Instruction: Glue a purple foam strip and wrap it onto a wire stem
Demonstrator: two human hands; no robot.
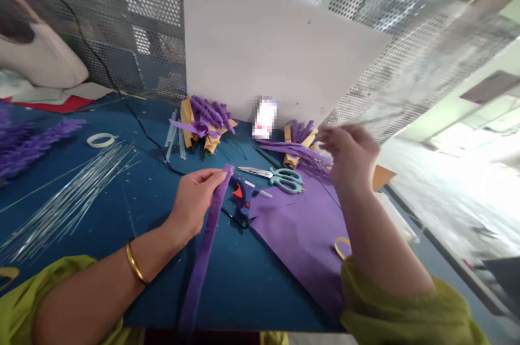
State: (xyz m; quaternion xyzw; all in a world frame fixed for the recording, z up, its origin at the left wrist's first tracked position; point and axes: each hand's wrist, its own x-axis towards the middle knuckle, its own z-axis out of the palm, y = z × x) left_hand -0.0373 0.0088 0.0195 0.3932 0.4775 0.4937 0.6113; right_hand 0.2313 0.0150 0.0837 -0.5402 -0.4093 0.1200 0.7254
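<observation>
My left hand pinches the top end of a long purple strip, perhaps folded paper or ribbon, which hangs down toward the table's front edge. Raised over the right side, my right hand is smeared by motion; its fingers are bent, and whether they hold anything is unclear. Close to the left fingertips lie a blue glue gun with an orange trigger and scissors with light-blue handles. A purple sheet spreads under my right forearm. Just left of my right hand is a small lavender bunch with purple strips.
Another lavender bunch in tan wrapping stands at the back beside glue sticks. Thin wires, a tape roll and loose purple stems lie left. A black cord crosses the blue table. A blurred bright phone-like object leans on the white board.
</observation>
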